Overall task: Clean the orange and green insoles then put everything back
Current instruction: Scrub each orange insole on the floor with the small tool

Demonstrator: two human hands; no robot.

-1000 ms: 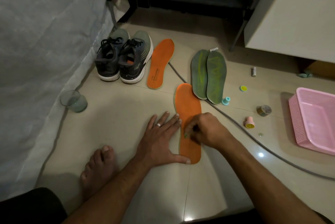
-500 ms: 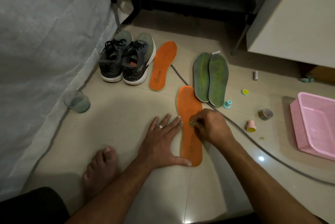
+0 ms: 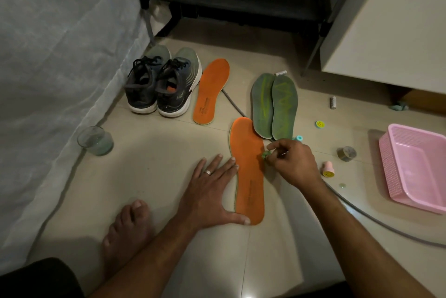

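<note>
The person is wearing a silver ring on one finger of the left hand; both forearms are showing bare, one foot is going unshod, and dark clothing is covering the leg.

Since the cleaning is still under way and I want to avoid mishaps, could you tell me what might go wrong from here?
1. The glass stands on the floor near the bare foot; a shift of the leg might tip it.
2. The left hand touches only the edge of the near orange insole, so it may slide while the right hand rubs it.
3. The grey cable could snag the right arm.
</note>
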